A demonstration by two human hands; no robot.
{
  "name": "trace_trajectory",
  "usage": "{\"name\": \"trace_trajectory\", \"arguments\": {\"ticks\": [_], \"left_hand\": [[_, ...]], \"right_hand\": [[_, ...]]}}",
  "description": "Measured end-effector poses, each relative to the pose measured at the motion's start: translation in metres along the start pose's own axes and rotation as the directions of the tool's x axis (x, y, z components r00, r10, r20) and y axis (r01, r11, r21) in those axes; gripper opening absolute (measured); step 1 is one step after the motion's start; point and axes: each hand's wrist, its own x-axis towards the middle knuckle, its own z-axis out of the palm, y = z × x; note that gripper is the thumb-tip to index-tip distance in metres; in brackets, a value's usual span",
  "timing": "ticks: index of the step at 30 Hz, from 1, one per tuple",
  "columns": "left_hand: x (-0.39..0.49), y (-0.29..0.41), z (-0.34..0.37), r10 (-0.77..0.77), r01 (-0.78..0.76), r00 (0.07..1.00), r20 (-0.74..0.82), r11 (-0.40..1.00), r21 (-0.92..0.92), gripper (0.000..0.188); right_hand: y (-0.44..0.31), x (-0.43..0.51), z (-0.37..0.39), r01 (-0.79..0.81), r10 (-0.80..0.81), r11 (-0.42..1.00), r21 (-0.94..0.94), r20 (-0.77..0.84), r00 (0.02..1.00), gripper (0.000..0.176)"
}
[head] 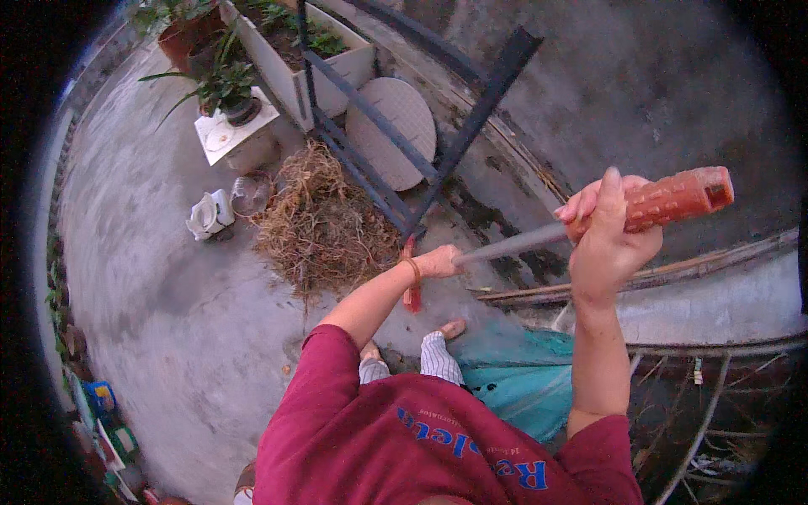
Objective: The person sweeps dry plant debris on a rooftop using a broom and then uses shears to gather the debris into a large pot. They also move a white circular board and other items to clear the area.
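Note:
My left hand (442,261) is closed around the lower part of a long grey pole (514,245), beside a pile of dry stems and roots (328,227) on the concrete floor. Nearer the camera, my right hand (606,233) grips the orange-red textured handle (675,201) at the pole's upper end. A narrow red piece (412,297) shows below and behind my left wrist; whether it belongs to the pole's far end I cannot tell. My left wrist wears a thin bangle.
A dark metal frame (476,120) stands over a round slab (391,134). Behind are a planter box (303,95) and a potted plant (242,110) on a white-topped stand. A white container (211,214) and a clear container (250,194) sit left of the pile. Teal sheeting (524,391) lies right of my feet.

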Motion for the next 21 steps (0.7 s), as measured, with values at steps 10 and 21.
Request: {"name": "trace_trajectory", "arguments": {"ticks": [10,21], "left_hand": [[-0.130,0.003,-0.072,-0.261,0.266,0.964,0.054,0.951,-0.154,0.021],[-0.255,-0.028,-0.150,-0.583,0.477,0.633,-0.509,0.812,-0.337,0.016]], "right_hand": [[-0.023,-0.020,0.099,0.251,-0.249,0.968,-0.008,0.086,0.965,0.014],[0.063,-0.015,0.109,-0.165,0.033,0.948,0.273,0.433,0.901,0.030]]}}
